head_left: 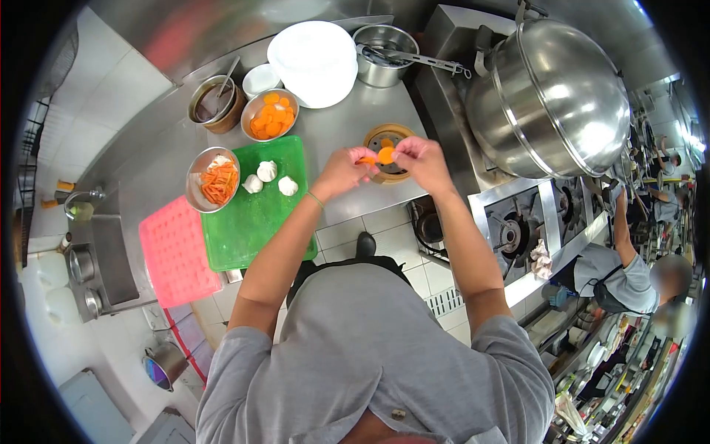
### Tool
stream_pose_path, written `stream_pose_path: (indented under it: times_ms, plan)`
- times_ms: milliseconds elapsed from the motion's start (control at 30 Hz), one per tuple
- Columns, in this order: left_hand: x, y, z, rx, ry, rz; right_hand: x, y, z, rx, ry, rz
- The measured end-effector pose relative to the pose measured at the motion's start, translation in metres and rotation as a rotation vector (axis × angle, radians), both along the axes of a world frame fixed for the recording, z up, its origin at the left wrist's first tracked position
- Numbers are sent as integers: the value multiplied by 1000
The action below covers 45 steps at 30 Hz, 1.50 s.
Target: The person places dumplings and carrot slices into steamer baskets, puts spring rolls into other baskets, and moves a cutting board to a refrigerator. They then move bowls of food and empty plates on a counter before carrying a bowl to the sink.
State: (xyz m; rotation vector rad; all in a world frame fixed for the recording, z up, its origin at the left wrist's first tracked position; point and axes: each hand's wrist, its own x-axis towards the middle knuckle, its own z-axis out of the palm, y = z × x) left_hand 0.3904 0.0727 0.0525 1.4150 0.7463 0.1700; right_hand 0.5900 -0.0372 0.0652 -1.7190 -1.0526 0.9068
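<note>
Over a small round bamboo steamer (400, 177), my right hand (421, 164) pinches a carrot slice (385, 155) between thumb and fingers. Close beside it, my left hand (346, 172) is closed on more orange carrot slices (366, 160). Another carrot slice (387, 143) lies inside the steamer, partly hidden behind my hands. To the left, three white buns (267, 172) with pleated tops sit on a green cutting board (229, 255). A metal bowl of carrot slices (271, 118) stands behind the board, and a bowl of carrot strips (219, 183) rests at its left edge.
Stacked white plates (312, 63), a pot with tongs (381, 63) and a pot with a ladle (216, 103) line the back. A pink tray (176, 255) lies left. At right are a large domed steel vessel (547, 96), gas burners (510, 233) and a co-worker (614, 274).
</note>
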Motion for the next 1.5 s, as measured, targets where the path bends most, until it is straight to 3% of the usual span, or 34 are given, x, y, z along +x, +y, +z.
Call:
stream_pose_path:
  times_ms: [67, 200, 267, 433, 500, 600, 700, 767, 800, 833, 867, 967, 1167, 1267, 1333, 1400, 1500]
  plan:
    - [-7, 5, -2, -6, 25, 15, 18, 10, -4, -10, -107, -48]
    - [-24, 15, 4, -5, -3, 41, 23, 25, -6, -237, -278, 87]
    - [-33, 23, 7, 1, -23, 78, 19, 29, -17, -224, -436, 152]
    - [-74, 113, 9, 570, 226, 84, 1, 35, -30, -212, -867, 212]
    - [-94, 154, 11, 997, 329, 63, -6, 36, -26, -190, -989, 218]
    - [-112, 187, 7, 1183, 476, 90, -22, 34, -9, -84, -890, 141]
    - [-128, 181, 26, 1293, 469, 67, -61, 39, -7, 79, -616, 231]
    - [-138, 147, 54, 1189, 591, -57, -107, 45, 12, 37, -417, 411]
    - [-142, 124, 61, 1135, 642, -124, -129, 50, 4, 182, -500, 441]
    - [-149, 108, 58, 1252, 677, -218, -148, 53, -3, 322, -589, 464]
    - [-154, 96, 49, 1369, 697, -313, -163, 59, -2, 286, -607, 540]
    - [-158, 82, 23, 1400, 767, -378, -186, 80, -12, 218, -746, 710]
    - [-155, 84, 1, 1457, 784, -474, -188, 85, -16, 118, -817, 726]
    - [-152, 86, 5, 1418, 767, -474, -163, 66, -8, 146, -621, 607]
    - [-146, 86, 22, 1317, 707, -435, -129, 43, 1, 301, -533, 331]
    - [-127, 84, 38, 1233, 634, -379, -76, 24, 17, 101, -600, 183]
    - [-71, 65, 70, 1111, 422, -291, -4, 11, 9, 121, -824, 75]
